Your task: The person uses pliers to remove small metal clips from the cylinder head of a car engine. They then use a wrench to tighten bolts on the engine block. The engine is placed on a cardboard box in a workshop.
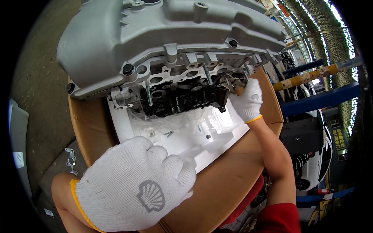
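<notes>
A large engine point(186, 91) with a grey cover point(155, 29) sits in a cardboard box on white foam point(186, 149). Long studs point(207, 73) stick out of its near side above black parts. White knit gloves with yellow cuffs cover both hands. My right hand point(248, 100) reaches to the engine's right end, fingers bent in among small metal fittings; what they grip is hidden. My left hand point(136, 186) is close to the view over the box's near left side, its fingers curled in and their undersides hidden.
Small loose fasteners point(168, 134) and clear plastic film point(171, 123) lie on the foam. The cardboard box point(229, 176) has raised walls around the engine. A flat metal gasket point(71, 160) lies at the left. Blue beams point(322, 99) and a white car point(316, 167) stand at the right.
</notes>
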`<state>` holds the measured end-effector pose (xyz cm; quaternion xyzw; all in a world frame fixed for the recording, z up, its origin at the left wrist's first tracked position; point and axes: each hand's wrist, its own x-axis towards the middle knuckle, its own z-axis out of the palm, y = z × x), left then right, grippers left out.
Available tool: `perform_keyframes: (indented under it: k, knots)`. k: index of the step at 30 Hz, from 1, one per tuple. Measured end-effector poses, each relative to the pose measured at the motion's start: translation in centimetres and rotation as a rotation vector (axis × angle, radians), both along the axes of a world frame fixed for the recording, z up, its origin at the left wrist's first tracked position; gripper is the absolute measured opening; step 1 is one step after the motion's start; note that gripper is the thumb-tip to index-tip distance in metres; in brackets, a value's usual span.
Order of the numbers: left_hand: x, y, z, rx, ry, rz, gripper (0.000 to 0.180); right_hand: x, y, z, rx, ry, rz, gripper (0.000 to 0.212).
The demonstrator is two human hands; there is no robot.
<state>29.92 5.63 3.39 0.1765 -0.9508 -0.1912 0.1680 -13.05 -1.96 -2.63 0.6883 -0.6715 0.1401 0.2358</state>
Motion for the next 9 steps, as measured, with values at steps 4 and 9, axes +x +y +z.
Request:
perform_keyframes:
  k: [4, 9]
  knots:
    - [0.0, -0.2, 0.3, 0.052, -0.056, -0.012, 0.032, 4.7, 1.6, -1.8, 0.247, -0.363, -0.268, 0.079]
    - [0.2, 0.2, 1.6, 0.054, -0.182, 0.005, 0.032, 6.5, 1.8, -1.9, 0.361, -0.5, -0.317, 0.079]
